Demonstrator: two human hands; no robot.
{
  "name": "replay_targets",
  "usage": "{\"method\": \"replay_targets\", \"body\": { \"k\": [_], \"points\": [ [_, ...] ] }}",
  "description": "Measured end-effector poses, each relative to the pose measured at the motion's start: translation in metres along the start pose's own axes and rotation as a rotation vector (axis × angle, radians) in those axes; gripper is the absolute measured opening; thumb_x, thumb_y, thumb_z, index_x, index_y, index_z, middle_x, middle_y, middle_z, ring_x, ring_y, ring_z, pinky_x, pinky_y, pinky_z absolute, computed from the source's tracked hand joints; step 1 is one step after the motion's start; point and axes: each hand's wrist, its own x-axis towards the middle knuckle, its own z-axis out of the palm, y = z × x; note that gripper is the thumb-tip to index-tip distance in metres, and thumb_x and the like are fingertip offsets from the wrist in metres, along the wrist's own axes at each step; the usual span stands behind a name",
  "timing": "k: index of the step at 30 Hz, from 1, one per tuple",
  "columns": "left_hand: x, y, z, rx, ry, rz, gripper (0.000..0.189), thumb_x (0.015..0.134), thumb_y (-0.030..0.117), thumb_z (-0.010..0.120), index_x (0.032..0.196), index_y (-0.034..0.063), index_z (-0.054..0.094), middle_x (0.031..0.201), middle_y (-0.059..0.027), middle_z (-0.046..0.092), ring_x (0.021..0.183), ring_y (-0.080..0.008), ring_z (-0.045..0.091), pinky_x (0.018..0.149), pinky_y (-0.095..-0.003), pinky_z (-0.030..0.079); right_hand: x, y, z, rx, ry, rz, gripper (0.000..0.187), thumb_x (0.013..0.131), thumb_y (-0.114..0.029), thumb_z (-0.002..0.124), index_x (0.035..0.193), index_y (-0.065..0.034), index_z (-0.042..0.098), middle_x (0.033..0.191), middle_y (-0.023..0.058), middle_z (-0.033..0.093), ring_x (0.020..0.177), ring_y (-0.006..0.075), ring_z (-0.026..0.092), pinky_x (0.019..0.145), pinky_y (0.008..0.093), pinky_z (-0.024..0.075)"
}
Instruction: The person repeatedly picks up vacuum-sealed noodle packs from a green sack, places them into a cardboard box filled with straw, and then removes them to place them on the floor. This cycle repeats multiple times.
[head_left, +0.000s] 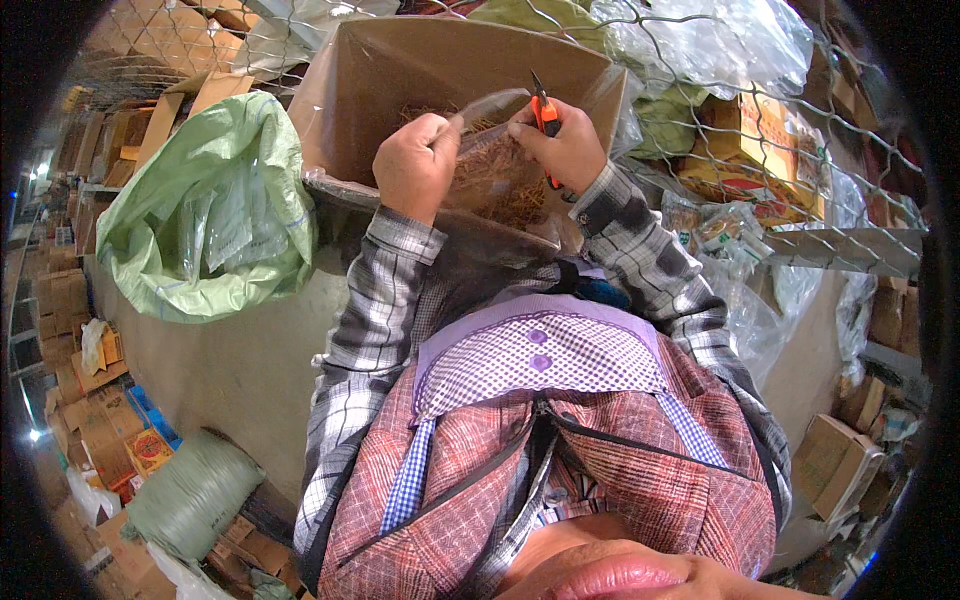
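My left hand (417, 169) is closed on the edge of a clear plastic bag (487, 109), above an open cardboard box (480, 49). In my right hand (574, 150) are small orange-handled snips (549, 116), blades pointing away from me. The thumb and forefinger of that hand also pinch the clear plastic. Inside the box, which has a clear plastic liner (337, 184), lie brown dried, straw-like strands (517, 202). Some of them show through the plastic between my hands; whether they are in the bag or beneath it I cannot tell.
Left of the box stands an open pale green woven sack (127, 232) with clear plastic bags (247, 221) inside. Wire mesh (720, 90) runs along the far side. Filled clear packets (731, 225) lie at right. A stuffed green sack (199, 487) and cardboard boxes (97, 427) are at lower left.
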Motion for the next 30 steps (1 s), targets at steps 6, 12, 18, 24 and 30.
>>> {"method": "replay_targets", "body": {
  "k": [6, 12, 18, 24, 30],
  "points": [
    [0.02, -0.033, 0.001, -0.579, 0.23, -0.503, 0.03, 0.093, 0.025, 0.058, 0.074, 0.0023, 0.059, 0.061, -0.0035, 0.057, 0.047, -0.0128, 0.053, 0.045, -0.0285, 0.043, -0.014, -0.012, 0.003, 0.03, 0.055, -0.164, 0.012, 0.083, -0.013, 0.065, 0.081, -0.0008, 0.063, 0.068, 0.0084, 0.062, 0.063, 0.0136, 0.058, 0.061, 0.0289, 0.0474],
    [0.02, -0.078, -0.019, -1.119, 0.359, -0.903, 0.032, 0.095, 0.035, 0.055, 0.078, 0.0075, 0.054, 0.065, -0.0033, 0.051, 0.049, -0.0138, 0.051, 0.044, -0.0303, 0.043, -0.016, -0.009, -0.017, 0.253, 0.121, 0.087, 0.01, 0.087, -0.011, 0.061, 0.084, -0.0016, 0.059, 0.066, 0.0041, 0.06, 0.058, 0.0116, 0.057, 0.056, 0.0262, 0.0467],
    [-0.009, -0.078, 0.007, -1.179, 0.041, -0.628, 0.065, 0.09, 0.06, 0.047, 0.119, 0.003, 0.052, 0.103, -0.0093, 0.06, 0.088, -0.0179, 0.058, 0.078, -0.0315, 0.046, -0.012, 0.008, -0.015, 0.659, 0.163, 0.338, 0.008, 0.087, -0.01, 0.062, 0.086, -0.0043, 0.056, 0.066, 0.0044, 0.055, 0.056, 0.0141, 0.054, 0.052, 0.029, 0.0459],
    [-0.026, -0.072, 0.017, -1.002, -0.28, -0.458, 0.089, 0.078, 0.038, 0.075, 0.141, -0.0014, 0.027, 0.131, -0.0188, 0.048, 0.119, -0.0269, 0.048, 0.103, -0.0398, 0.035, -0.004, 0.031, -0.019, 1.058, 0.194, 0.459, 0.011, 0.088, -0.012, 0.061, 0.088, -0.007, 0.051, 0.067, 0.0034, 0.051, 0.057, 0.0153, 0.053, 0.051, 0.032, 0.0474],
    [-0.025, -0.08, 0.005, -1.272, -0.246, -0.757, 0.079, 0.078, 0.026, 0.077, 0.138, -0.0004, 0.031, 0.123, -0.0143, 0.054, 0.111, -0.0269, 0.054, 0.096, -0.0436, 0.043, 0.0, 0.047, -0.024, 1.368, 0.154, 0.538, 0.01, 0.091, -0.012, 0.057, 0.088, -0.0075, 0.049, 0.069, 0.0017, 0.048, 0.06, 0.0139, 0.05, 0.057, 0.0316, 0.0482]
  ]
}}
